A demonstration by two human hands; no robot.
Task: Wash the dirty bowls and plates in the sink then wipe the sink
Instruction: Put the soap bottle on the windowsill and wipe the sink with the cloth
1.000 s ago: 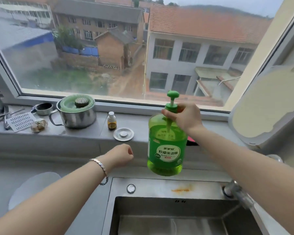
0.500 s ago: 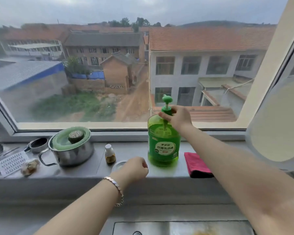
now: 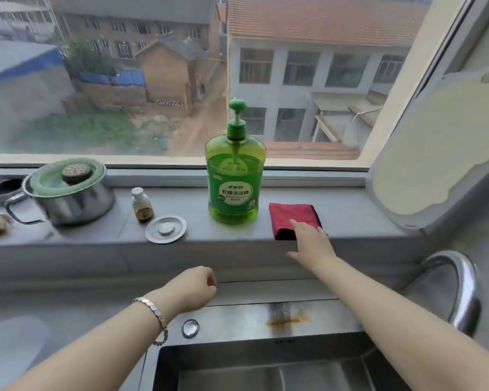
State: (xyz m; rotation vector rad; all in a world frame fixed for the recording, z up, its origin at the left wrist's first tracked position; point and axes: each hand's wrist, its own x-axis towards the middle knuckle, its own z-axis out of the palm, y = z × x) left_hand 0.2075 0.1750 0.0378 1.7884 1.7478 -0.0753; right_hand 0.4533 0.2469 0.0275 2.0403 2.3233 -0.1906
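Touching the red cloth (image 3: pixel 290 214) with straight fingers (image 3: pixel 298 227), the right hand (image 3: pixel 312 244) grips nothing; the left hand (image 3: pixel 191 287) is curled, empty.

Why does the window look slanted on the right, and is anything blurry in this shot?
Head view: the wide-angle lens makes the window post lean; the light is soft daylight through the glass, with no hard shadows; the dish soap bottle is sharp, while the white board at the right edge looks smeared.
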